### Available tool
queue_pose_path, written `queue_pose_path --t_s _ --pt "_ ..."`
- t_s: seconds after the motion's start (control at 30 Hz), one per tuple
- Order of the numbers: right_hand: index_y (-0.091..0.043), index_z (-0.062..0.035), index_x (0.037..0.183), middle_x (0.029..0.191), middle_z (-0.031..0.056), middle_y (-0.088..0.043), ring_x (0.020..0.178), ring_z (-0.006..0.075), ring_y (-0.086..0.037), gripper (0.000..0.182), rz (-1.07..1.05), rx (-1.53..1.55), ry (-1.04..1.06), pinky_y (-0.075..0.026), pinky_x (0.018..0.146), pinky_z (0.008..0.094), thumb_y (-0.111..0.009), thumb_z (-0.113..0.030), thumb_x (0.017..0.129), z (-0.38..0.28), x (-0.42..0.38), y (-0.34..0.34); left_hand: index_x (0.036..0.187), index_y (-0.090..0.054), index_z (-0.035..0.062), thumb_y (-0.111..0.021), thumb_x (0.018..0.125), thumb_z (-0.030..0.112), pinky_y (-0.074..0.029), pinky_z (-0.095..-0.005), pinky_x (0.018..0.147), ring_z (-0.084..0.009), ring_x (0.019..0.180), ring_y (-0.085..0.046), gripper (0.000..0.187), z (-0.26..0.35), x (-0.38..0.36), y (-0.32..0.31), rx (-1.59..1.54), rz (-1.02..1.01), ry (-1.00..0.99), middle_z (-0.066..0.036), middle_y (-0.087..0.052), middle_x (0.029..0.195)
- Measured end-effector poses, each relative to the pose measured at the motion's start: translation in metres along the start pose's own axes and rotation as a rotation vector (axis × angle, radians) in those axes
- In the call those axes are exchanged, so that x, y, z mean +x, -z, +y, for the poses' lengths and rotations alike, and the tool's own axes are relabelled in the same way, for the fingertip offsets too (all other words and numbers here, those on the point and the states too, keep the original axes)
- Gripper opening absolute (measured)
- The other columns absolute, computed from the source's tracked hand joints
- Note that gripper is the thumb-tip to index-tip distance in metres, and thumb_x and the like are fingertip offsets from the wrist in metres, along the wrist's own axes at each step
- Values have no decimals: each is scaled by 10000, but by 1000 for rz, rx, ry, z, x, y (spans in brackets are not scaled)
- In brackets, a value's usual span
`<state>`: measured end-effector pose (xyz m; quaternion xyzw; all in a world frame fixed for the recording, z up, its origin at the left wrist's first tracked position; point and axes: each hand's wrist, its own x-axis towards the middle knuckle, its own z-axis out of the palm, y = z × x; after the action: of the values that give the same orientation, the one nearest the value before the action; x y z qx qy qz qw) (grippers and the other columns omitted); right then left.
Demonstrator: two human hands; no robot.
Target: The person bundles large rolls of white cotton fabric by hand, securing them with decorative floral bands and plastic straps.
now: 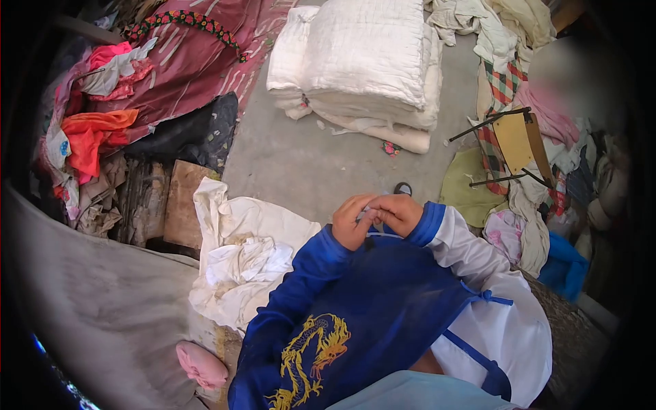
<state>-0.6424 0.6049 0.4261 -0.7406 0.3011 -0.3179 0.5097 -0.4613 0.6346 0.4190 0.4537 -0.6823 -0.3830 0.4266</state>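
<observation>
My left hand, in a blue sleeve, and my right hand, in a white sleeve with a blue cuff, meet in front of my body. Both have bent fingers pressed together at the fingertips. Something small and pale shows between them, too small to name. Just below the hands lies the blue front of my garment, which carries a yellow dragon. A cream cloth, crumpled and stained, lies to the left of my left hand. The tip of a dark shoe shows just beyond my right hand.
A thick stack of folded white quilted padding rests on the grey floor ahead. A chair lies on its side among fabrics at right. Red cloth and orange cloth lie at left. A pink bundle is at lower left.
</observation>
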Motion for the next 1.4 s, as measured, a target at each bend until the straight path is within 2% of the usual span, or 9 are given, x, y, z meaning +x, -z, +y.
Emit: queue_pose_path --t_s 0.27,0.37,0.53,0.6,0.67,0.73,1.03,1.1,1.4 --pt "-569 -39 1219 633 13 -491 538 87 -431 293 -149 919 -366 -341 496 241 -537 -161 955 54 69 73 897 -593 -1 -431 1001 270 -494 -310 648 -184 697 -606 333 -65 80 -19 -1023 615 633 -98 -637 790" --pt "-555 -64 1237 620 -35 -437 519 45 -349 306 -61 1004 -371 -262 475 211 -552 -189 958 95 81 109 831 -554 59 -451 986 282 -457 -322 551 -175 594 -554 290 -141 107 16 -739 1013 747 -70 -603 718" --pt "-486 -33 1275 576 22 -508 490 95 -463 351 98 393 -487 -377 477 253 -531 -101 934 186 83 156 819 -535 59 -424 989 338 -411 -319 432 -178 485 -529 345 -279 60 133 -563 822 1426 -76 -582 618" --pt "-490 -33 1274 586 28 -535 482 96 -479 355 207 306 -565 -388 465 251 -521 -84 924 249 64 168 813 -516 57 -449 984 397 -455 -365 457 -210 456 -517 387 -344 36 230 -737 1104 1094 -89 -594 598" --pt "-527 -38 1243 592 24 -546 464 90 -469 320 309 261 -704 -380 443 241 -516 -105 930 295 41 180 1333 -351 -8 -497 963 416 -534 -409 876 -328 1151 -546 582 -295 88 281 -471 1362 623 -262 -493 1264" --pt "-569 -36 1198 593 24 -552 450 90 -465 280 385 194 -859 -376 431 241 -521 -148 946 319 29 195 1469 -156 73 -539 947 367 -465 -464 993 -357 1370 -300 711 -302 108 313 -475 1517 657 -223 -292 1450" --pt "-656 -71 1001 608 120 -600 517 214 -594 370 548 -70 -1352 -470 518 357 -476 -393 971 345 14 140 1157 -573 79 -590 895 199 -554 -353 648 -232 884 -668 289 -522 105 33 -354 302 1486 -98 -653 1026" --pt "-630 -79 940 810 222 -647 799 440 -620 363 376 -249 -1373 -486 685 478 -487 -413 944 357 -3 99 1165 -588 70 -602 913 212 -547 -318 639 -198 860 -672 290 -529 120 -45 -319 -25 1467 -91 -657 1029" --pt "-639 -45 1072 934 199 -649 887 371 -627 247 316 22 -1261 -496 791 414 -585 -168 865 417 -75 -41 1042 -664 40 -639 844 230 -522 -374 768 -295 877 -667 275 -634 114 -250 231 -616 935 -176 -684 952"
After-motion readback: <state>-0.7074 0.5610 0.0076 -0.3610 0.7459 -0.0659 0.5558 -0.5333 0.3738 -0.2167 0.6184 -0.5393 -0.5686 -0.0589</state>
